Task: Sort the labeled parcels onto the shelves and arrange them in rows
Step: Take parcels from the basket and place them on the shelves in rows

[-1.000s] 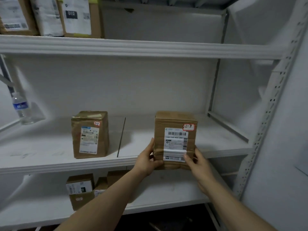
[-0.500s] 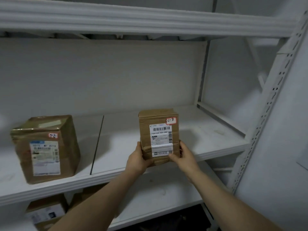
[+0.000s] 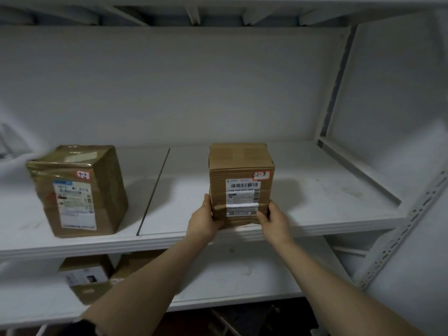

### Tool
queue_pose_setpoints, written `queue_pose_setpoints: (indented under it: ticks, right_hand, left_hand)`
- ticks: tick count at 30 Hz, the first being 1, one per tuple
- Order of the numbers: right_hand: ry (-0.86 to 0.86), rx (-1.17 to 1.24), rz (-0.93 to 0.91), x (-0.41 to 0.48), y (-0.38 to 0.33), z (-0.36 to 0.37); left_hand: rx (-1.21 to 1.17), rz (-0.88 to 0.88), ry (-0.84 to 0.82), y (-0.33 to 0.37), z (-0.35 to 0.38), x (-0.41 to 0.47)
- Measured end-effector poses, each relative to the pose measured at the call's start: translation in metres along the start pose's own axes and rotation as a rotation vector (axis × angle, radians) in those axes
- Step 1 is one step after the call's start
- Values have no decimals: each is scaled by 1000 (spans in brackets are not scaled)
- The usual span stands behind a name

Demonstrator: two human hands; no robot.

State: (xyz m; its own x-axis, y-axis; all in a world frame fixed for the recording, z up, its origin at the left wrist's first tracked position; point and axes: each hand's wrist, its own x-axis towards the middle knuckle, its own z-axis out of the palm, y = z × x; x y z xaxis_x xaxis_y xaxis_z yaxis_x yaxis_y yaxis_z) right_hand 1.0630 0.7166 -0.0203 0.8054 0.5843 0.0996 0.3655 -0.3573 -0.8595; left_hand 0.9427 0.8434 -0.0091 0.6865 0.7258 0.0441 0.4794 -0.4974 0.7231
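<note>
Here, a person's left hand (image 3: 204,220) and right hand (image 3: 274,220) clasp the lower corners of a cardboard parcel (image 3: 241,183) marked 3-2-8, label outward, setting it at the middle shelf (image 3: 327,214) edge, well right of the taped parcel (image 3: 77,190), apparently starting a row.

The fine print on the white shipping label (image 3: 242,200) of the small brown cardboard parcel (image 3: 240,166) is too blurred to read. The parcel hides some fingers of both hands, the left hand (image 3: 204,221) and the right hand (image 3: 274,220). The white metal shelf's front edge (image 3: 72,246) and the left forearm (image 3: 145,282) partly cover the brown cardboard boxes (image 3: 84,275) below.
</note>
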Motion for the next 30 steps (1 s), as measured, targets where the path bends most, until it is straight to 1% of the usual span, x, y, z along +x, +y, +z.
queue_pose_setpoints:
  ticks: [7,9,12,16,18,19,20,22,26,28,30]
  right_hand:
    - [-31,33,29,2,5,0]
    - [-5,85,60,-7,9,-1]
    - [73,82,121,-29,8,-11]
    - [174,43,167,-68,6,-25]
    - [230,26,189,-93,6,-30]
    - [269,16,204,-108,6,-31]
    - [316,7,228,-126,5,-32]
    - [408,18,301,-165,4,-30]
    - [552,158,476,-260,-1,-16]
    - [599,157,526,-310,-6,-15]
    - [650,136,578,-363,-11,-19]
  left_hand:
    - [67,-112,-9,6,2,-2]
    - [75,-134,-13,7,4,-11]
    - [45,-147,20,9,4,-27]
    - [-2,-102,112,14,-1,-54]
    - [-3,-36,148,14,-2,-70]
    - [-5,9,136,12,-2,-79]
    - [-4,52,100,9,-1,-88]
    - [21,112,-35,2,1,-108]
    - [245,304,-389,-6,4,-159]
    - [331,412,-513,-2,7,-189]
    - [410,525,-600,8,11,-227]
